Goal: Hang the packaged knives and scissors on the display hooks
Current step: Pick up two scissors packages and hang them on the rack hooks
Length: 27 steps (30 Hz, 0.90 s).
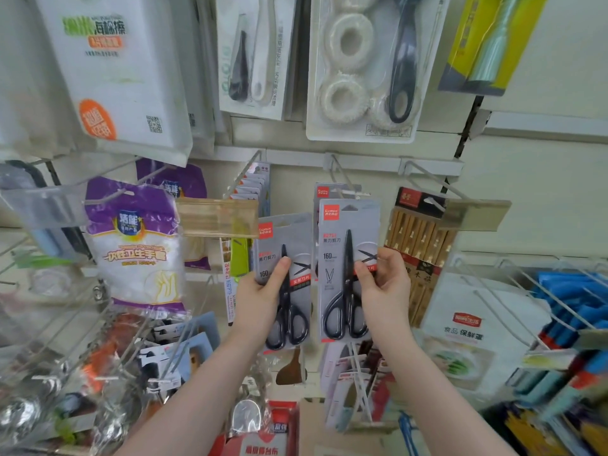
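At the middle of the display wall, seen from the head camera, the left hand [260, 297] holds one pack of scissors [285, 281], the thumb pressed on the front of the card and the fingers hidden behind it. The right hand [383, 284] holds a second pack of scissors [345, 268] in the same way, a little higher. The hang hole of this second pack is just under the tip of the wire hook [345, 179], where another pack of the same kind [324, 191] already hangs behind it. I cannot tell if the hole is already on the wire.

Both packs are close side by side, so I think one card can push the other while the right one goes up. If the hole misses the hook tip, the card may bend or slip from the thumb. The chopsticks pack [418, 245] hangs just beside on the right and could be knocked.
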Motion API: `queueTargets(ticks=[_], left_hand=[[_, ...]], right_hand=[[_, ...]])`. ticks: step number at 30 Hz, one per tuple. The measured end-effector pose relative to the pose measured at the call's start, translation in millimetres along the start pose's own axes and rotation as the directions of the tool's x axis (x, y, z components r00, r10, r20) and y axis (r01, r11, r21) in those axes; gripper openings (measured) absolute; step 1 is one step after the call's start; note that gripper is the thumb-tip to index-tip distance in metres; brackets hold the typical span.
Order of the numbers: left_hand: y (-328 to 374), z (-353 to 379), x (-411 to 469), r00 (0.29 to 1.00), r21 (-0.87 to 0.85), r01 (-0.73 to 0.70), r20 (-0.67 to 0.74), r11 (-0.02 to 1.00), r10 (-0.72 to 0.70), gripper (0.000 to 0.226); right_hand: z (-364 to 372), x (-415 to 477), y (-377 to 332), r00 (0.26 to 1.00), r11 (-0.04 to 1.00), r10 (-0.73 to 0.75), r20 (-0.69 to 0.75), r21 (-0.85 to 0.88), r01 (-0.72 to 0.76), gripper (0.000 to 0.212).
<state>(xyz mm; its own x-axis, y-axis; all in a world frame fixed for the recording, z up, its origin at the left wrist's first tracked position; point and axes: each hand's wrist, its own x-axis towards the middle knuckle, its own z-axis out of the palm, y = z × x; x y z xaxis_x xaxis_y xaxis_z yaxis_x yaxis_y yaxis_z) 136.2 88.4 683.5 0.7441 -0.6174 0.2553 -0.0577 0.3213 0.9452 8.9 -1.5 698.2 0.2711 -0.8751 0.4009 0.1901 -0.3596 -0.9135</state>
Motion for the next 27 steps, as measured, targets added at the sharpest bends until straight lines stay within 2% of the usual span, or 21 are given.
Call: queueTargets(ticks=[5,11,20,27], left_hand=[[-5,-5,4,0.997,0.038,0.000,-0.075,0.999,0.003,0.011],[-2,-6,4,0.997,0.022,0.009,-0.075,1.000,-0.008,0.016],[4,0,4,0.998,-0.010,-0.047,-0.045,0.999,0.046,0.012],[3,3,7,0.999,0.018,-0.038,-0.022,0.999,0.039,0.021]], right_hand=[[1,8,5,0.999,0.999,0.031,0.013,-0.034,-0.030,0.028],[6,14,11,0.999,0.997,0.050,-0.011,-0.049,-0.051,0.027],[5,15,17,0.998,0.999,0.049,-0.030,0.002,-0.049,0.025],[14,38,33,0.991,0.990,0.127,-0.036,-0.050,-0.129,0.016]])
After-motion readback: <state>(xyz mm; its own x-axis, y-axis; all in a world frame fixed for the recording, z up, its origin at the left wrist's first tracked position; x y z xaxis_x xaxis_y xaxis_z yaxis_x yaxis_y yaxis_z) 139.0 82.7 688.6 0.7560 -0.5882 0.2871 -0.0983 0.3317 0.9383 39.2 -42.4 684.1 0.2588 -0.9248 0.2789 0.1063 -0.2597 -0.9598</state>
